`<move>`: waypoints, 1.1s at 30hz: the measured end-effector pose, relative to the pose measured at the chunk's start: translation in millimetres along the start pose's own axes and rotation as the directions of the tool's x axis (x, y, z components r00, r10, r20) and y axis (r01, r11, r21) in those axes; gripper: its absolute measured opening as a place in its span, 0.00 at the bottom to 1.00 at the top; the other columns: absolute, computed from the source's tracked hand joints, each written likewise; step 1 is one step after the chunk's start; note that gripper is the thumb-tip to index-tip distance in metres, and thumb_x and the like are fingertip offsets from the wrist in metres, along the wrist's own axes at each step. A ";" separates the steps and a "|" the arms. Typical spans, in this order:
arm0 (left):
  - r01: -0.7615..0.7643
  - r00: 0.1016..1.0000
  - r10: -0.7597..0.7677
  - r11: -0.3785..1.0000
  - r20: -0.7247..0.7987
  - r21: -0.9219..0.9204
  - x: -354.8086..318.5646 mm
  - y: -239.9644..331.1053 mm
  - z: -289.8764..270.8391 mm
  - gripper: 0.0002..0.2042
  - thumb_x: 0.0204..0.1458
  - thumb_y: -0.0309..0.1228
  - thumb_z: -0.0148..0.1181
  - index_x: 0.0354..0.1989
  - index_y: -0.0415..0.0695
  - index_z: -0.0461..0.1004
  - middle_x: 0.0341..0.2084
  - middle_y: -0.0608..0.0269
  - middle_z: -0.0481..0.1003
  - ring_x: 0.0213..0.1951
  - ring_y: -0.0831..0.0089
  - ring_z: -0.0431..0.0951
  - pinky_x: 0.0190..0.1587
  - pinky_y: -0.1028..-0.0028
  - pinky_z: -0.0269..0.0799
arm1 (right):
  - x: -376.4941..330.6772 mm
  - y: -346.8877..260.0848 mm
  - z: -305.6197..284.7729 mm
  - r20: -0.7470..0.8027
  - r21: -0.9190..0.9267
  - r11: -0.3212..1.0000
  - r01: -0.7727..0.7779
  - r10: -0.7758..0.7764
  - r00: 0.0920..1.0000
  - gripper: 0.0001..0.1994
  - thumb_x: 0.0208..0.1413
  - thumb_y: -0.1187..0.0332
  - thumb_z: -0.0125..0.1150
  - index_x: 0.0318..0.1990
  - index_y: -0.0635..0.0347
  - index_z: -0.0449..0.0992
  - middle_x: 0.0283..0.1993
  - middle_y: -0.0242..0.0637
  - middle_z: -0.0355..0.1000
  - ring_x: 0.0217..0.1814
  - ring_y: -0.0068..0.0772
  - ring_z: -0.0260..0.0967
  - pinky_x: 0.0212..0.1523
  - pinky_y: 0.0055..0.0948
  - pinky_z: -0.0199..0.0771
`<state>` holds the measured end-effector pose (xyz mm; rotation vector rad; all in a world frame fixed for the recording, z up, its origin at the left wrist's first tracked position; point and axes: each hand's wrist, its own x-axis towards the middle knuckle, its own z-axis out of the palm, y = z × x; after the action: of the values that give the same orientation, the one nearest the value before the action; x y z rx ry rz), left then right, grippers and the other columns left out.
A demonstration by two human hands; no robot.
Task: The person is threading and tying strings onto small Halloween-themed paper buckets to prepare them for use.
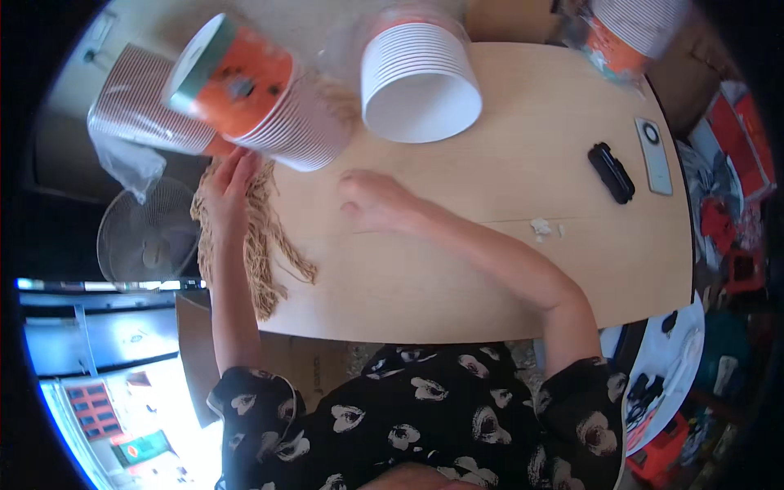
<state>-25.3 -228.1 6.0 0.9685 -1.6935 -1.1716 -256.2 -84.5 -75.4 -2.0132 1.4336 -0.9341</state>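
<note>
My left hand (228,186) lies at the left table edge, over the upper part of a bundle of tan paper-like strings (265,245). Its fingers are drawn together, and whatever they pinch is hidden. Just above them a stack of paper buckets (253,90), orange and green outside with white rims, lies tilted. My right hand (377,201) is closed near the middle of the table; its palm side is hidden, so any thin thing inside does not show. Beyond it lies a stack of white paper buckets (421,102), its open mouth facing me.
More bucket stacks in clear plastic lie at the far left (143,106) and far right. A black case (611,173) and a phone (653,155) rest on the right side, near white scraps (541,226). A fan (149,233) stands left of the table (441,286).
</note>
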 end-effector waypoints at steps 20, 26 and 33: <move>0.182 0.981 -0.195 0.934 -0.014 -0.308 21.6 -43.6 -3.2 0.10 0.59 0.35 0.60 0.40 0.42 0.80 0.33 0.67 0.81 0.36 0.79 0.80 0.42 0.78 0.73 | 90.1 -85.4 -98.6 -0.546 -0.106 0.989 0.101 -0.143 0.825 0.30 0.55 0.62 0.69 0.62 0.66 0.66 0.56 0.46 0.72 0.54 0.38 0.74 0.46 0.32 0.78; -0.061 0.978 -0.057 0.839 -0.198 -0.541 13.4 -25.5 -19.1 0.07 0.54 0.32 0.61 0.32 0.40 0.78 0.28 0.64 0.79 0.31 0.80 0.78 0.35 0.79 0.74 | 157.8 -118.3 -170.7 -0.413 -0.134 0.991 -0.003 -0.053 0.909 0.55 0.42 0.47 0.78 0.72 0.64 0.52 0.70 0.52 0.58 0.68 0.45 0.61 0.61 0.39 0.68; -0.598 0.800 0.599 0.801 -0.041 0.030 60.9 47.0 -43.3 0.50 0.51 0.52 0.69 0.73 0.36 0.47 0.60 0.42 0.68 0.64 0.58 0.68 0.64 0.66 0.64 | 176.0 -110.5 -166.5 -0.223 0.196 0.980 0.034 0.011 0.975 0.55 0.46 0.55 0.78 0.74 0.65 0.45 0.66 0.46 0.63 0.65 0.37 0.64 0.61 0.34 0.68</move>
<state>-12.4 -284.6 72.6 0.3959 -1.7830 -0.6986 -279.2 -215.8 155.2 -1.8168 1.3808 -1.2901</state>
